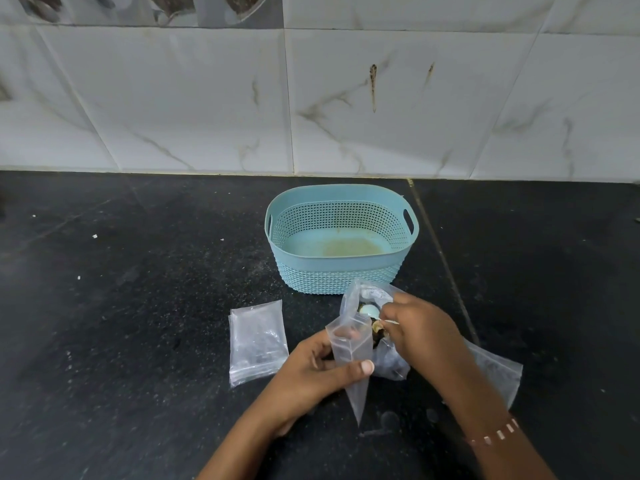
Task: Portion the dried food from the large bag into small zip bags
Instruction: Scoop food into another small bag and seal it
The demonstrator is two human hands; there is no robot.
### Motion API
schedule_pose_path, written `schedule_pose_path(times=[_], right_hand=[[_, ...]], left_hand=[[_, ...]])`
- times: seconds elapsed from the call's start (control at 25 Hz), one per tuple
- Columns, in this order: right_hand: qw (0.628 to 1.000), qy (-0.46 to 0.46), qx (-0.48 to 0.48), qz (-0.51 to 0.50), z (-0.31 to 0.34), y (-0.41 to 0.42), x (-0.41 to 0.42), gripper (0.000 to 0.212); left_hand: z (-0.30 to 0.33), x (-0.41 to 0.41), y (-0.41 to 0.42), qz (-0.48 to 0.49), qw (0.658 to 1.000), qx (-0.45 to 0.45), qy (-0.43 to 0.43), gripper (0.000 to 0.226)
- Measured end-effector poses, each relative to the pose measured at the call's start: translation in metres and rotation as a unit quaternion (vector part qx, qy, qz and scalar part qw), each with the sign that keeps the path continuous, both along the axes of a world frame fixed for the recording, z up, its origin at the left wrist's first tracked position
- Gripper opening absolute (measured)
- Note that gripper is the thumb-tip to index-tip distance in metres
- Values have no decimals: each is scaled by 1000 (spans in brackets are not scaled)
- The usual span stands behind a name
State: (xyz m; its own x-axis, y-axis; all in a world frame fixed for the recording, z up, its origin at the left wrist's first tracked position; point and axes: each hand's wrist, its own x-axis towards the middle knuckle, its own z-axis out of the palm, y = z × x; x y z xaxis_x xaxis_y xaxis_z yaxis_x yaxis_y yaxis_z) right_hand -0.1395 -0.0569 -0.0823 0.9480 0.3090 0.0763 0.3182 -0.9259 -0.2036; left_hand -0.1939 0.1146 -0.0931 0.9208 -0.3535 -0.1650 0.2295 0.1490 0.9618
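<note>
Zip bag (pixel 349 344) in my left hand (pixel 311 372) looks nearly empty, my fingers curled round it. My right hand (pixel 415 330) pinches food at the large bag (pixel 370 299). Spare bags (pixel 258 342) wait unfilled lower centre; I've barely started.

Countertop (pixel 138 306): black stone, finely speckled with white. Wall tiles (pixel 173 98): white, grey-brown marble veining, two dark streaks. Basket (pixel 341 271): pale blue, woven-pattern perforated walls, yellowish stain on its floor. Zip bags (pixel 258 341): clear. Bracelet (pixel 495 434): pink and white.
</note>
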Motion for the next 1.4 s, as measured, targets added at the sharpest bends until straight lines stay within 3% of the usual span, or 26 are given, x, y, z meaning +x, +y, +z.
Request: schedule_pose_path(times=[0.08, 0.2, 0.24, 0.32, 0.48, 0.56, 0.64, 0.72, 0.8, 0.96, 1.2, 1.4], right_hand=[[999, 23, 28, 1, 3, -6, -1, 17], [1000, -3, -12, -29, 8, -3, -4, 4], [999, -14, -18, -32, 6, -1, -5, 11], [999, -28, -30, -32, 6, 5, -5, 5], [999, 16, 10, -49, 2, 0, -9, 17], [998, -6, 8, -64, 1, -2, -8, 4], [997, -25, 17, -74, 2, 3, -11, 18], [997, -17, 24, -78, 0, 8, -10, 4], [992, 19, 70, -99, -2, 6, -13, 15], [979, 60, 133, -141, -2, 1, -13, 17], [968, 104, 154, -167, -10, -4, -7, 19], [909, 151, 308, -238, -12, -11, -9, 16]], left_hand=[[-1, 1, 1, 3, 1000, 0, 5, 35], [-1, 3, 2, 7, 1000, 2, 16, 37], [-1, 3, 2, 8, 1000, 3, 16, 36], [-1, 4, 2, 9, 1000, 9, 12, 31], [-2, 6, 1, 7, 1000, 24, 7, 28], [-3, 7, 1, 8, 1000, 22, 6, 28], [-5, 9, 2, 12, 1000, 17, 5, 30], [-8, 12, 2, 11, 1000, 15, 2, 39], [-10, 13, 2, 8, 1000, 13, -1, 46], [-13, 14, 3, 24, 1000, -16, -8, 36], [-18, 22, -7, 21, 998, -34, -37, 48], [-21, 26, -6, 30, 998, -30, -56, 43]])
